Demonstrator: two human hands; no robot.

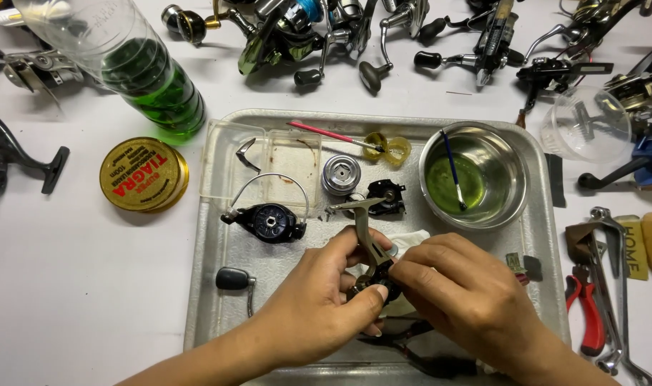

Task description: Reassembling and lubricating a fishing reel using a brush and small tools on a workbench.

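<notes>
Both hands met low over the metal tray: left hand and right hand were each closed around a small grey reel body, fingers pinched on its dark lower end, its stem rising between the thumbs. Fingers hid most of the lower part, so its detail was hard to make out. A white cloth showed only as a scrap behind the knuckles. Dark tool handles under the wrists were half covered and cut by the frame edge. Further up the tray lay a black rotor with wire bail, a silver spool, a black gear housing, a clear plastic box, a black knob handle, and a steel bowl with green liquid and a blue-handled brush. A pink-handled brush rested beside a yellowish cup. Off the tray: gold line tin, green-filled bottle, red-handled pliers, and a row of reels cropped at the top.
</notes>
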